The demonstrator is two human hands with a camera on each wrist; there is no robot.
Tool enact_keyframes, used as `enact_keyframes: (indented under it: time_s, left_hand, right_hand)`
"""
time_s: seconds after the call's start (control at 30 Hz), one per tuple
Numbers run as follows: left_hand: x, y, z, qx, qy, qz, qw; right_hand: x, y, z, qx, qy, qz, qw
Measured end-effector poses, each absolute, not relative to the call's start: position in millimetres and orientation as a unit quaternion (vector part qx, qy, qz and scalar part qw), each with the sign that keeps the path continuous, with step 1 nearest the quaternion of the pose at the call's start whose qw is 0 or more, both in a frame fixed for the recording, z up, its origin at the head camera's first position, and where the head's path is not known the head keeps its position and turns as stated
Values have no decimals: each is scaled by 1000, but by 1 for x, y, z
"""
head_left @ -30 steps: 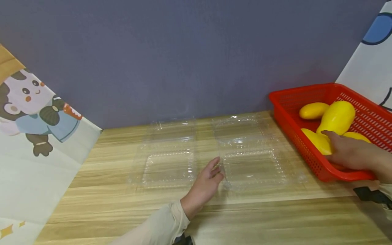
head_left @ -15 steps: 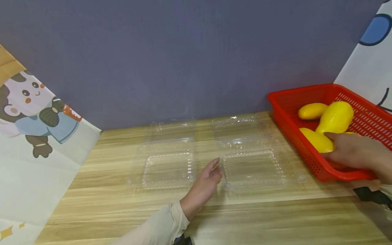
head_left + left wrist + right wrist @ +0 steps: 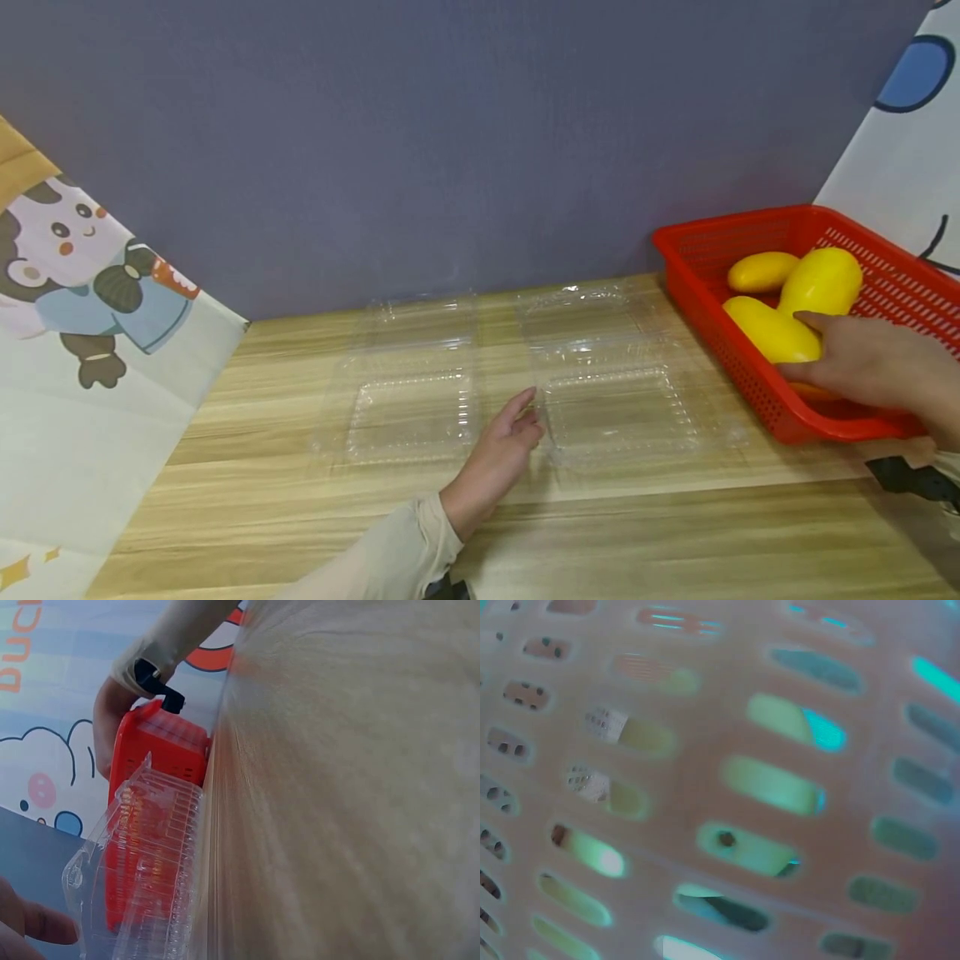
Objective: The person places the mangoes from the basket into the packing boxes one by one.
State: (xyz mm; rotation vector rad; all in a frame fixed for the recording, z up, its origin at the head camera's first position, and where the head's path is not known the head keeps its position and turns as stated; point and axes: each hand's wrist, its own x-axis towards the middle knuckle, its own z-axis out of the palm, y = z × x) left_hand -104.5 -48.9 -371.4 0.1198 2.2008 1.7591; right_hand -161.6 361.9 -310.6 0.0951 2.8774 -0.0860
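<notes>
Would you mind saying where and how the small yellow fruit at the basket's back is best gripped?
I'd likely grip the small yellow fruit around its middle, from above: it lies on its side, the red basket rises around it, and a larger fruit crowds one end.

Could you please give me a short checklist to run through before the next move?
1. Right container lying open on the table: ok.
2. Left container lying open next to it: ok.
3. Left hand beside the right container: ok.
4. Right hand in the red basket, at the front yellow fruit: ok.
5. Firm grip on that fruit: cannot tell.
6. Fruit clear of the basket: not ok, it is inside.
</notes>
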Motion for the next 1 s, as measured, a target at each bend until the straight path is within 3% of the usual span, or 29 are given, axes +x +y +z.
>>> enact_keyframes:
  time_s: [0.53, 1.0]
  left_hand:
    - [-109, -49, -373, 43, 768, 622, 148]
    - [-118, -45, -377, 36, 762, 631, 141]
  right_hand:
    - [-152, 354, -299, 52, 996, -29, 73]
    - [-146, 350, -298, 65, 996, -34, 54]
